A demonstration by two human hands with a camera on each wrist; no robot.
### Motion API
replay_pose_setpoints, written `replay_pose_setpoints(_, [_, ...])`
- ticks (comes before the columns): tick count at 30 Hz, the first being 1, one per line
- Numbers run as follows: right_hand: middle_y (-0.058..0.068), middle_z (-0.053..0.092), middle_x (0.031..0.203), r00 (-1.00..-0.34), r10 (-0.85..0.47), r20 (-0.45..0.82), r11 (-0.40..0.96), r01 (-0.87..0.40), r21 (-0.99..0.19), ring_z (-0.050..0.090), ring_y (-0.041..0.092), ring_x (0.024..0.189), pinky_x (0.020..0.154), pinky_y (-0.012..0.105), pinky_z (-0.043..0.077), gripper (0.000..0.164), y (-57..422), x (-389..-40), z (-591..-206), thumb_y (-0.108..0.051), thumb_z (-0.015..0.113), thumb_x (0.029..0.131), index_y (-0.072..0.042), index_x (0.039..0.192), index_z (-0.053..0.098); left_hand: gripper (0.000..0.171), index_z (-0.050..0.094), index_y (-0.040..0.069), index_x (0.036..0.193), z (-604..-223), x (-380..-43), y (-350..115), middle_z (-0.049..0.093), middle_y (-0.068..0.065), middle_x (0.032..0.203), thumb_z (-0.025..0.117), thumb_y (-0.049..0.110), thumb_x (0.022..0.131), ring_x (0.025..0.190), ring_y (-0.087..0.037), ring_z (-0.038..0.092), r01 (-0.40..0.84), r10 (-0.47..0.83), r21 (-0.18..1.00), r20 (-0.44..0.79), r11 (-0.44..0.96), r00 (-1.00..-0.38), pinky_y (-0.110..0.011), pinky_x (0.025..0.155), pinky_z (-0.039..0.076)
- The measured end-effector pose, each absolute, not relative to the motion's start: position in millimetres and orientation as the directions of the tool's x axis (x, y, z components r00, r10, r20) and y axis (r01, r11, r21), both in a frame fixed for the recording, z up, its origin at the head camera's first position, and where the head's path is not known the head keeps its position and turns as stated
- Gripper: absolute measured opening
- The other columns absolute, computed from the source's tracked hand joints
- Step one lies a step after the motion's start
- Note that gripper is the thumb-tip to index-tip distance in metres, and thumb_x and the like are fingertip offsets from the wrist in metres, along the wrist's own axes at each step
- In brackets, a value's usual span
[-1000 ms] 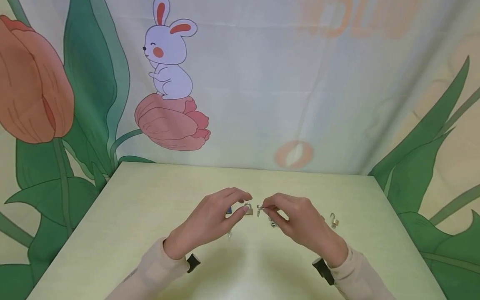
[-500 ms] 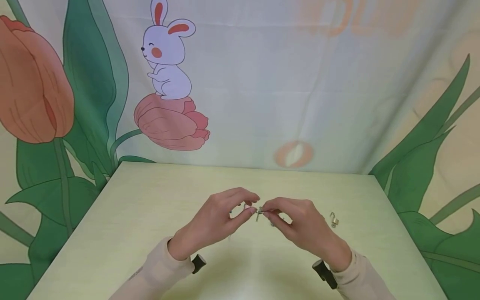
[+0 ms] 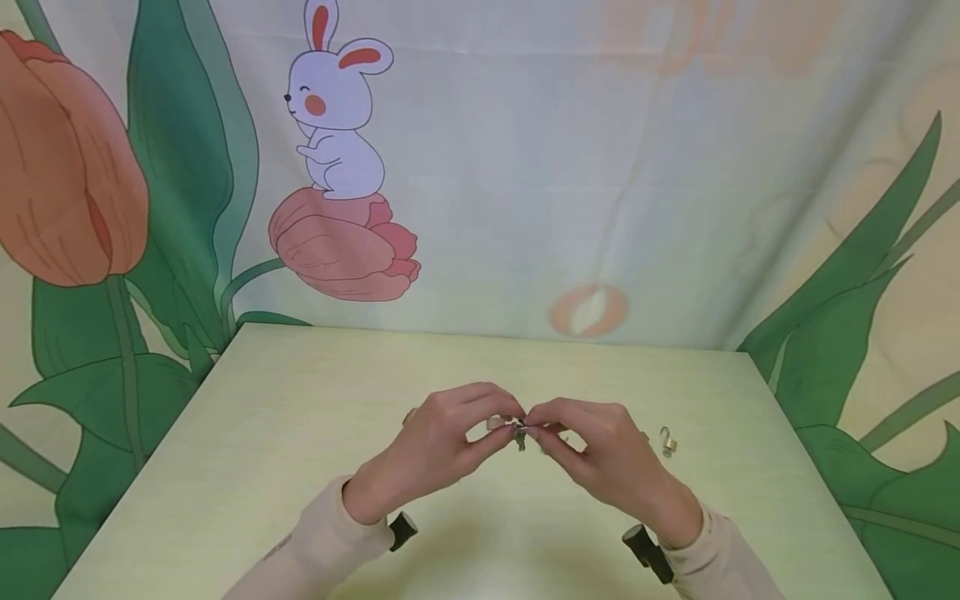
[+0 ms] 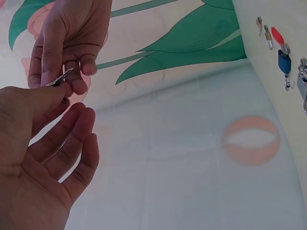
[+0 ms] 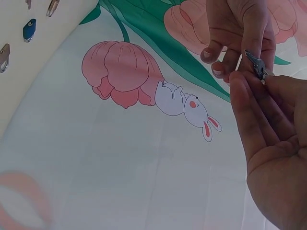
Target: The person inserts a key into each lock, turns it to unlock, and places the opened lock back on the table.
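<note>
Just over the table, a small bunch of metal keys hangs between both hands. My right hand pinches it between thumb and index finger. From the other side, my left hand pinches the same bunch, so the fingertips of both hands meet. One key blade sticks out past the fingertips in the left wrist view. In the right wrist view the key points up towards the left hand's fingers. A brass padlock shows through the gap between left thumb and fingers. Fingers hide the top of the bunch.
An open brass padlock lies on the table to the right. The left wrist view shows a blue padlock, a silver padlock and a red piece on the table. A printed curtain hangs behind.
My left hand has moved right to the keys and now pinches them with the right hand. The right hand has stayed almost in place; the keys sit slightly lower.
</note>
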State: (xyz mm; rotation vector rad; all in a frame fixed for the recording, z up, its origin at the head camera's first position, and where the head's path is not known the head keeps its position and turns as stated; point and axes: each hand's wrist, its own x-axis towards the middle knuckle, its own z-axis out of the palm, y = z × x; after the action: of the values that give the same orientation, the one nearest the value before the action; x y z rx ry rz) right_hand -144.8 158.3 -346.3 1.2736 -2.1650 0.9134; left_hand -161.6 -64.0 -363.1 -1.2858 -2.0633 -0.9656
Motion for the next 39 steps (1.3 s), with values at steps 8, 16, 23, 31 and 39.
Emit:
replay_pose_setpoints(8, [-0.006,0.071,0.088,-0.469,-0.567,0.677,0.345,-0.882,-0.322,0.065,0.002,0.072,0.066,0.013,0.052,0.008,157.8,-144.4,-347.3,-0.017,0.062,0.097,-0.012,0.097,0.068,0.005,0.069,0.013,0.093,-364.7,-161.7,-63.9,0.068,0.006,0.089,0.067,0.009,0.093,0.079,-0.003,0.063,0.919,0.542,0.253,0.748,0.303,-0.384,-0.012,0.072,0.052])
replay_pose_setpoints(16, [-0.007,0.071,0.089,-0.487,-0.554,0.675,0.345,-0.872,-0.347,0.065,0.002,0.074,0.071,0.014,0.053,0.008,158.7,-142.4,-349.7,-0.007,0.065,0.093,-0.013,0.098,0.068,0.01,0.07,0.012,0.09,-363.9,-162.3,-66.2,0.068,0.005,0.087,0.062,0.015,0.097,0.078,-0.007,0.065,0.923,0.541,0.08,0.79,0.375,-0.289,-0.015,0.072,0.052])
replay_pose_setpoints(23, [-0.009,0.071,0.092,-0.522,-0.537,0.663,0.378,-0.851,-0.364,0.065,0.0,0.076,0.071,0.013,0.053,0.015,160.0,-139.2,-351.0,-0.005,0.065,0.092,-0.017,0.1,0.068,0.004,0.069,0.011,0.089,-364.0,-161.2,-69.2,0.068,0.004,0.087,0.07,0.007,0.089,0.078,-0.007,0.065,0.93,0.547,0.06,0.794,0.363,-0.265,-0.015,0.072,0.053])
replay_pose_setpoints(31, [-0.01,0.07,0.093,-0.578,-0.537,0.615,0.412,-0.815,-0.406,0.064,-0.001,0.078,0.071,0.013,0.052,0.012,160.0,-137.0,-350.7,-0.009,0.064,0.094,-0.018,0.1,0.068,0.009,0.068,0.01,0.089,-363.4,-159.6,-72.8,0.066,0.003,0.088,0.071,0.002,0.085,0.079,-0.007,0.063,0.932,0.571,0.05,0.778,0.359,-0.261,-0.013,0.071,0.052])
replay_pose_setpoints(39, [-0.008,0.071,0.094,-0.607,-0.563,0.56,0.404,-0.794,-0.455,0.063,0.0,0.079,0.073,0.013,0.052,0.01,158.4,-137.6,-353.5,-0.012,0.061,0.096,-0.017,0.103,0.067,0.014,0.068,0.01,0.089,-363.7,-157.3,-73.1,0.064,0.002,0.09,0.073,-0.001,0.082,0.079,-0.007,0.062,0.934,0.582,0.043,0.772,0.354,-0.256,-0.013,0.07,0.051])
